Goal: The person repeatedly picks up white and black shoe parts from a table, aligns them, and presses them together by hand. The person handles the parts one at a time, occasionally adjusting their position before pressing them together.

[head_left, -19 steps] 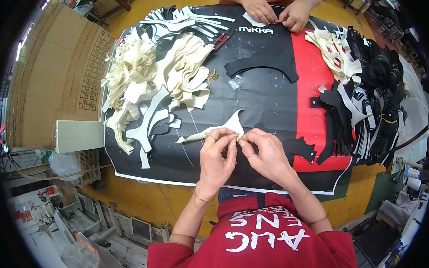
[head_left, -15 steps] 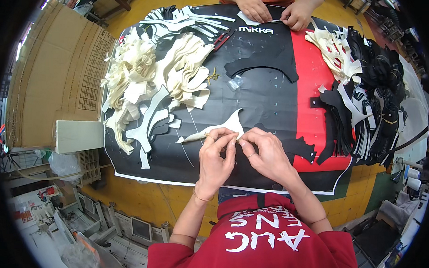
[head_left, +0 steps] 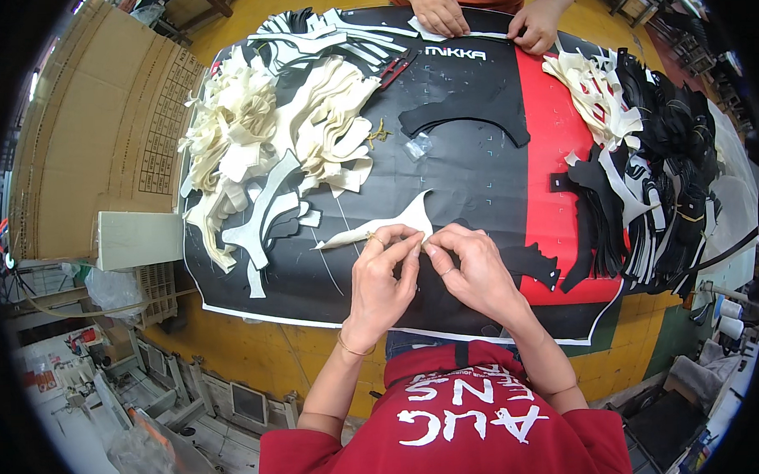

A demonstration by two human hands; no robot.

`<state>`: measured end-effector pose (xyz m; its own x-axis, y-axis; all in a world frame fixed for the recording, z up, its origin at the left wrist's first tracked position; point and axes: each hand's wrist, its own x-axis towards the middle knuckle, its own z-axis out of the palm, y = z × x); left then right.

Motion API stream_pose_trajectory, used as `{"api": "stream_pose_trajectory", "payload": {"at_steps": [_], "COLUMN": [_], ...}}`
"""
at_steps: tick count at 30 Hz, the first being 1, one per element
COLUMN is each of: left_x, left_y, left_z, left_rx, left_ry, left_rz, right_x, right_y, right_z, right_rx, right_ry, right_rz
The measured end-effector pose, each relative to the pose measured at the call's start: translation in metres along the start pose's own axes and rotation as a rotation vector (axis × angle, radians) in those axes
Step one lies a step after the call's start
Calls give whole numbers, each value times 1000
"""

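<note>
While both hands stay bunched at the table's near edge, the left hand [head_left: 379, 275] and right hand [head_left: 472, 267] keep pinching one cream cut-out piece [head_left: 387, 224] (barely shifted), so the fingerwork continues.

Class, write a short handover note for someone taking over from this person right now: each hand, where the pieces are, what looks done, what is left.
Left hand: pinching the cream cut piece at its near edge.
Right hand: fingertips meeting the left's on the same edge.
Pieces: cream pile far left on the black mat; black pile to the right; one black piece mid-mat.
Done: cannot tell.
Left: both piles look large. A co-worker's hands work at the far edge.
</note>
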<state>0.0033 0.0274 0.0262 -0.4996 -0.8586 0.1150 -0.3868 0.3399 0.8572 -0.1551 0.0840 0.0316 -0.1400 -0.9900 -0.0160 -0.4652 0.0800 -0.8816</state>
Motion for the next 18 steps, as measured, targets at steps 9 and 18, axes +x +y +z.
{"api": "stream_pose_trajectory", "payload": {"at_steps": [9, 18], "left_x": [3, 7], "left_y": [0, 2], "left_z": [-6, -5], "left_rx": [76, 150], "left_ry": [-63, -5], "left_rz": [2, 66], "right_x": [0, 1], "right_y": [0, -2], "right_z": [1, 4], "right_rx": [-113, -161], "right_ry": [-40, -34], "right_rz": [-34, -55]}}
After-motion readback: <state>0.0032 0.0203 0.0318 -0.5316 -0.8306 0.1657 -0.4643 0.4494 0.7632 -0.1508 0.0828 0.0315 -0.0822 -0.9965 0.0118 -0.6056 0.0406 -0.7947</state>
